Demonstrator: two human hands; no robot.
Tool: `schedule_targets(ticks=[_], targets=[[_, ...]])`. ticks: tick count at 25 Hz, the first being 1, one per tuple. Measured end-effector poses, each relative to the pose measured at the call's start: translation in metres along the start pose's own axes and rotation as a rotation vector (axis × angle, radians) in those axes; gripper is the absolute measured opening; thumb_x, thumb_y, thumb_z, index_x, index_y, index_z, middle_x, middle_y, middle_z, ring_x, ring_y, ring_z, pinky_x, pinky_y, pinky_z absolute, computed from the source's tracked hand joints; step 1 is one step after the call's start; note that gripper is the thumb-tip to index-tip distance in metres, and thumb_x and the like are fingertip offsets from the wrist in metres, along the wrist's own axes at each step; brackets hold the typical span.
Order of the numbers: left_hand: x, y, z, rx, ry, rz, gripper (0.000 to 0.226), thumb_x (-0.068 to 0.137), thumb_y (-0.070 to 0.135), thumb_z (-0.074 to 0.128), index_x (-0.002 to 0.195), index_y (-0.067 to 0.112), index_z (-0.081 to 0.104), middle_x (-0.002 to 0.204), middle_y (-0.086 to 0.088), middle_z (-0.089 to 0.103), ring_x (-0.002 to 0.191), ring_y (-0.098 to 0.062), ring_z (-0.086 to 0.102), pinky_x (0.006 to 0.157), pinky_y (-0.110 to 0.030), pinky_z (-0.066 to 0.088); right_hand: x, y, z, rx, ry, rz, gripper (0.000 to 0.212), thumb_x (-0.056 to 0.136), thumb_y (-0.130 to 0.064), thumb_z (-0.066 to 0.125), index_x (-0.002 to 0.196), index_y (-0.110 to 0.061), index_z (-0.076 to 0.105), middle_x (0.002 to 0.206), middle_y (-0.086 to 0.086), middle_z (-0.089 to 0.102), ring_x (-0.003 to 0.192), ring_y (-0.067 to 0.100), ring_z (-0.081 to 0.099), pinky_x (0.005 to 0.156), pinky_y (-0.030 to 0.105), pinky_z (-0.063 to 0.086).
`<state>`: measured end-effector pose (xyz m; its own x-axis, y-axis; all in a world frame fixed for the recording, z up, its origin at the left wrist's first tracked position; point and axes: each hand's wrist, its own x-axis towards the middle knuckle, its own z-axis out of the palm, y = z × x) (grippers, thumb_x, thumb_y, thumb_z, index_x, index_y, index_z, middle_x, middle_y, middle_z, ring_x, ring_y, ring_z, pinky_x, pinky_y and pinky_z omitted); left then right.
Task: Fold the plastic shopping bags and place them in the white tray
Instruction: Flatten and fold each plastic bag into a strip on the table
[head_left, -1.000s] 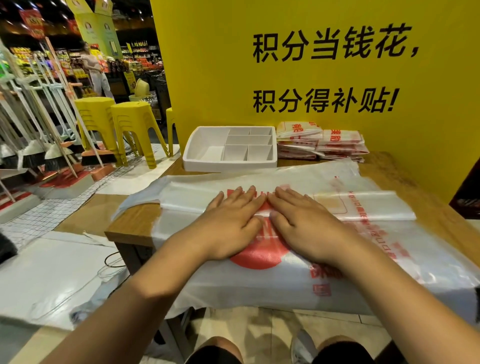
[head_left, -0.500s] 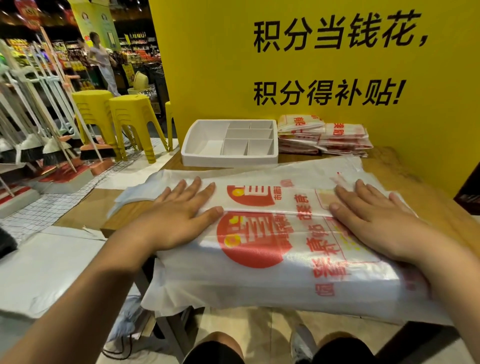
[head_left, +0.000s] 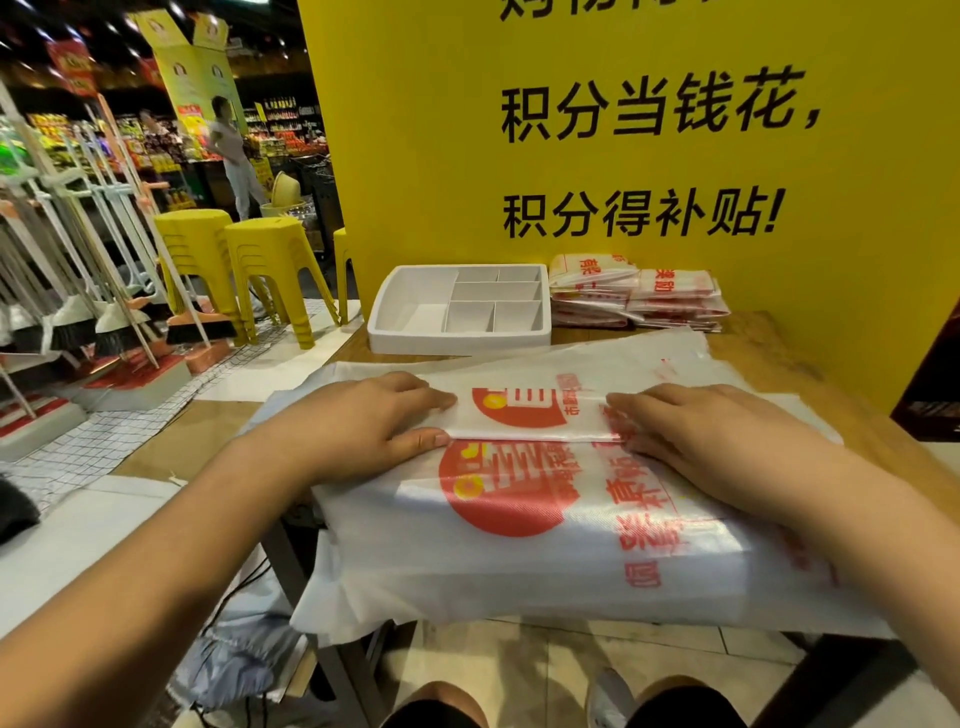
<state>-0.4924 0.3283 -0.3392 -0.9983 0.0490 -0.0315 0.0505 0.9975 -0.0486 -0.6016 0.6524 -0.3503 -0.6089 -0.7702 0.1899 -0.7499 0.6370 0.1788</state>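
A large white plastic shopping bag (head_left: 519, 545) with a red round logo lies across the wooden table (head_left: 774, 353), its far edge folded toward me into a long flap. My left hand (head_left: 363, 426) rests flat on the left part of that flap, thumb along the flap's near edge. My right hand (head_left: 701, 441) presses flat on the right part, fingers pointing at the logo. Behind the bag stands the white tray (head_left: 457, 340) with several compartments, nothing in it. A stack of folded bags (head_left: 639, 296) lies to its right.
A yellow wall panel (head_left: 623, 156) with black lettering stands right behind the table. Yellow stools (head_left: 270, 260) and a rack of brooms (head_left: 93, 291) are to the left on the shop floor. A person (head_left: 234, 156) stands far back in the aisle. The bag's near edge overhangs the table front.
Both hands spread apart along the folded flap, then slid back inward toward the red logo. The flap lies flatter. The camera has tilted up slightly.
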Motion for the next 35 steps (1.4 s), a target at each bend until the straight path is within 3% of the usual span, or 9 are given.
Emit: schedule_targets(ticks=[3,6,11,16,21,27,29,32,35], targets=[[-0.002,-0.005,-0.005,-0.028,-0.031,0.109,0.055,0.101,0.047,0.041,0.152,0.05,0.022,0.16,0.013,0.028,0.143,-0.01,0.033,0.115,-0.03,0.032,0.003,-0.009,-0.006,-0.056,-0.042,0.013,0.05,0.103,-0.05,0.026,0.15,-0.034,0.026,0.136,-0.005,0.056,0.112,0.022,0.058,0.092,0.034,0.042],[0.003,-0.008,-0.01,-0.036,-0.001,0.155,0.063,0.095,0.026,0.05,0.149,0.05,0.029,0.153,0.015,0.038,0.134,-0.01,0.042,0.107,-0.031,0.041,0.012,-0.002,-0.009,-0.121,-0.032,0.099,0.039,0.097,-0.036,0.036,0.135,-0.031,0.041,0.121,-0.005,0.063,0.109,0.021,0.06,0.106,0.039,0.035],[-0.004,0.002,-0.015,-0.052,0.383,0.09,0.025,0.101,0.034,0.049,0.124,0.035,0.057,0.111,0.006,0.068,0.098,-0.02,0.063,0.075,-0.04,0.053,0.035,0.016,-0.02,-0.024,0.441,0.291,0.023,0.092,-0.024,0.04,0.084,-0.02,0.062,0.08,0.004,0.065,0.087,0.031,0.062,0.111,0.06,0.025],[-0.056,0.044,-0.028,-0.586,0.408,0.009,0.023,0.097,0.034,0.06,0.118,0.043,0.057,0.1,0.024,0.069,0.091,0.008,0.063,0.071,-0.011,0.046,0.099,0.016,-0.075,0.005,0.502,0.272,0.021,0.092,-0.022,0.052,0.105,-0.017,0.067,0.099,0.009,0.066,0.107,0.034,0.056,0.114,0.057,0.018],[-0.071,0.108,0.016,-1.352,0.377,-0.304,0.038,0.096,0.019,0.065,0.124,0.041,0.053,0.101,0.013,0.075,0.091,-0.007,0.072,0.084,-0.03,0.058,0.141,-0.03,-0.069,0.039,0.43,0.088,0.044,0.093,-0.026,0.061,0.136,-0.023,0.054,0.146,0.008,0.047,0.139,0.03,0.035,0.118,0.049,0.014],[-0.078,0.137,0.049,-1.6,0.406,-0.389,0.053,0.076,0.033,0.061,0.121,0.059,0.051,0.121,0.021,0.067,0.109,-0.009,0.067,0.099,-0.039,0.052,-0.004,-0.077,-0.029,0.457,0.521,0.048,0.024,0.096,-0.024,0.058,0.118,-0.031,0.064,0.116,-0.012,0.062,0.107,0.017,0.06,0.088,0.041,0.051],[-0.082,0.137,0.052,-1.582,0.403,-0.344,0.05,0.077,0.03,0.057,0.12,0.054,0.055,0.121,0.027,0.065,0.111,-0.007,0.066,0.1,-0.04,0.052,-0.057,-0.092,-0.009,0.573,0.5,0.031,0.027,0.095,-0.024,0.06,0.119,-0.035,0.063,0.115,-0.018,0.06,0.103,0.007,0.061,0.082,0.033,0.052],[-0.083,0.146,0.053,-1.635,0.357,-0.333,0.034,0.088,0.02,0.061,0.113,0.044,0.062,0.116,0.012,0.072,0.103,-0.021,0.071,0.089,-0.046,0.057,-0.105,-0.114,0.021,0.689,0.552,0.088,0.041,0.091,-0.018,0.07,0.128,-0.033,0.062,0.127,-0.015,0.055,0.114,-0.003,0.056,0.091,0.011,0.044],[-0.086,0.16,0.052,-1.733,0.336,-0.362,0.028,0.096,0.004,0.057,0.112,0.026,0.064,0.112,0.002,0.074,0.096,-0.024,0.073,0.072,-0.037,0.057,-0.119,-0.126,0.034,0.786,0.568,0.087,0.044,0.084,-0.01,0.073,0.124,-0.028,0.068,0.136,-0.009,0.052,0.117,0.006,0.058,0.096,0.018,0.046]])
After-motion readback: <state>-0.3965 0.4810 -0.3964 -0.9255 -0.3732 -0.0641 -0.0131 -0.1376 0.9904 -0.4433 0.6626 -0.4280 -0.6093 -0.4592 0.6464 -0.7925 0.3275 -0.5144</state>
